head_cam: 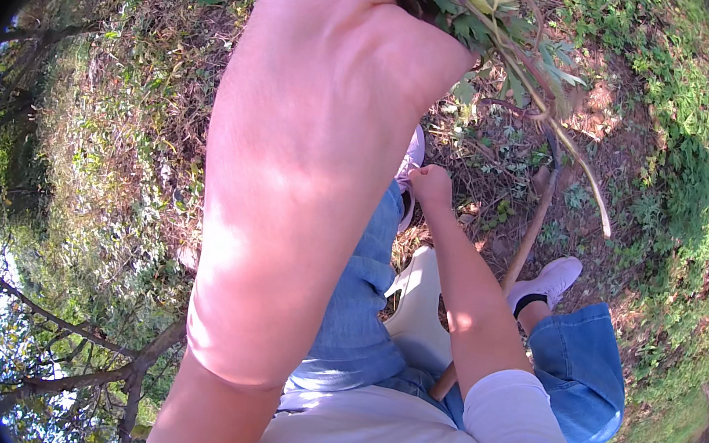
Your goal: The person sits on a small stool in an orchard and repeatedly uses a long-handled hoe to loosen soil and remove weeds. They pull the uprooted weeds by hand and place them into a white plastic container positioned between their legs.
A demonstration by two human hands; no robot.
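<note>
Close to the camera, my left hand (410,36) is raised with its wrist side facing me, and its fingers run past the top edge of the view. It grips a bunch of leafy plant stems (520,59), some with yellowed leaves. One long bare stem hangs down to the right. Lower and farther off, my right hand (433,185) is curled into a fist beside a pale pink shoe (413,155); nothing shows in it. A long-handled tool with a wooden shaft (531,233) leans between my legs. Its dark upper end is partly hidden by the stems.
Under me is a white plastic stool (419,289). My other pink shoe (549,282) rests on the soil to the right. Low green plants (688,150) grow along the right, dense weeds (118,146) on the left. Bare tree branches (123,372) stand at lower left.
</note>
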